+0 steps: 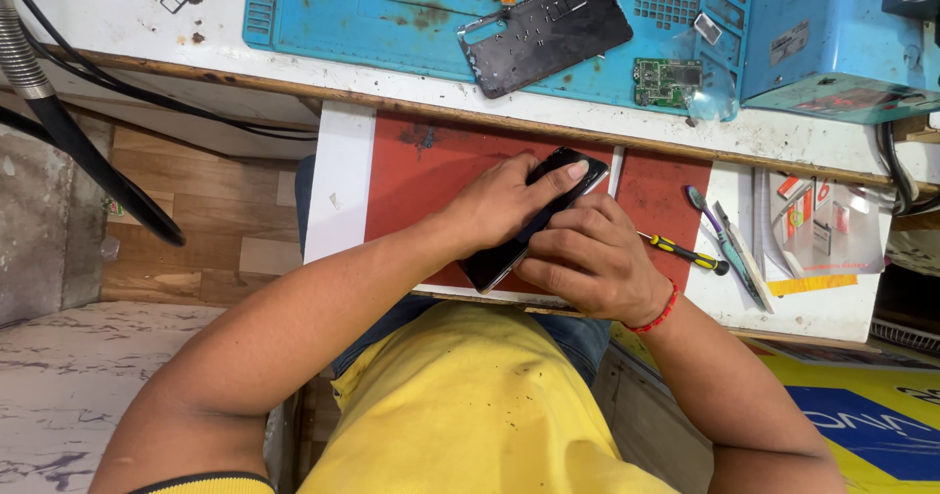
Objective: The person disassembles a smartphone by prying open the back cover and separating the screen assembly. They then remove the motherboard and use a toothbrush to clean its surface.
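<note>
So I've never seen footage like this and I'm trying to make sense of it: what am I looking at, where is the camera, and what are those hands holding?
There is no machine here. The one picture comes from a camera worn on a person's head, looking down past a yellow shirt at their own two bare hands. The left hand and the right hand both grip a black phone, which lies tilted over a red mat on a pull-out shelf. To the right on that shelf lie a yellow-handled screwdriver and a toothbrush. Further up, on the white bench, a blue work mat carries a dark phone back cover and a small green circuit board.
</note>
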Demonstrator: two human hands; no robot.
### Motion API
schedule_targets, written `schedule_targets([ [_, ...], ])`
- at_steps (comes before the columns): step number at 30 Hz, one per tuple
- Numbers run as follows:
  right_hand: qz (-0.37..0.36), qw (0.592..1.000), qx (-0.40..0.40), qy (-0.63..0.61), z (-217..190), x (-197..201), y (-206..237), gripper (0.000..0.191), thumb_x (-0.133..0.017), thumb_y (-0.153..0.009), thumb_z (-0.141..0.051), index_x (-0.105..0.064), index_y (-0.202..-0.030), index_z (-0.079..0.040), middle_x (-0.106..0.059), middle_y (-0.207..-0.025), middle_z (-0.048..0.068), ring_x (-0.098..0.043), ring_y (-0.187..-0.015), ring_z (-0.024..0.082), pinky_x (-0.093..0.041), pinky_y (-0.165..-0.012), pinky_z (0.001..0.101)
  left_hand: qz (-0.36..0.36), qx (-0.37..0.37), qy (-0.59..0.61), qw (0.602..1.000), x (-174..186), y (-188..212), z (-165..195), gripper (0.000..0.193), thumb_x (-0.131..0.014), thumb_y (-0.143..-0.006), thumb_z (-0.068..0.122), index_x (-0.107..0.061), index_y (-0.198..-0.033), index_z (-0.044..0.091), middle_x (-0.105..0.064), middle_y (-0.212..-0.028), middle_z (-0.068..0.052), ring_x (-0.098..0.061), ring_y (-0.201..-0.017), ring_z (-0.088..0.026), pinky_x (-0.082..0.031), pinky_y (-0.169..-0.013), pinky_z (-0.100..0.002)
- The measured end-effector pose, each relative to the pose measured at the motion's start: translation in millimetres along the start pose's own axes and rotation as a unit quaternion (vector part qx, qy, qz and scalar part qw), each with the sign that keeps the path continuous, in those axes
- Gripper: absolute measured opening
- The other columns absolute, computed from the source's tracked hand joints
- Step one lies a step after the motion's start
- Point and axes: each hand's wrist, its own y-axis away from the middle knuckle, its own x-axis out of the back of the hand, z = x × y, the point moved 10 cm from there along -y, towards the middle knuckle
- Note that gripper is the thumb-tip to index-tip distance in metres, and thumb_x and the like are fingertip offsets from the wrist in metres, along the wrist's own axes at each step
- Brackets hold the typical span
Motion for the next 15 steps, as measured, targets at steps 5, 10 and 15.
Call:
schedule_targets([
  [5,-0.01,1.0,-0.009,0.013,-1.8,-1.1,-1.0,0.016,-0.071,-0.081,-0.016,-0.072,-0.096,-0.011,-0.065,-0.098,0.003,-0.059,-0.091,0.022,-0.048,-0.081,0.041,-0.002,-0.002,-0.021,1.0,-2.6,-3.1,-1.1,0.088,-0.048,-0.082,0.08,-0.07,-0.099,-0.004,-0.074,-0.09,-0.023,-0.075,-0.086,-0.032,-0.057,-0.075,-0.044],
  [10,-0.024,0.999,-0.003,0.042,-6.7,-3.2,-5.4,0.016,-0.072,-0.082,-0.015,-0.073,-0.098,-0.011,-0.064,-0.1,0.003,-0.06,-0.093,0.022,-0.049,-0.082,0.0409,-0.007,-0.005,-0.022,1.0,-4.5,-5.3,-0.7,0.089,-0.047,-0.082,0.08,-0.07,-0.098,-0.004,-0.075,-0.089,-0.023,-0.076,-0.086,-0.033,-0.057,-0.075,-0.044],
  [15,-0.051,0.997,-0.015,0.057,-5.1,-3.9,-10.0,0.02,-0.071,-0.081,-0.014,-0.071,-0.1,-0.01,-0.062,-0.101,0.004,-0.058,-0.094,0.024,-0.049,-0.082,0.0436,-0.013,-0.009,-0.026,1.0,-3.6,-7.9,1.1,0.089,-0.046,-0.083,0.08,-0.069,-0.1,-0.004,-0.074,-0.091,-0.022,-0.075,-0.087,-0.032,-0.057,-0.075,-0.044],
])
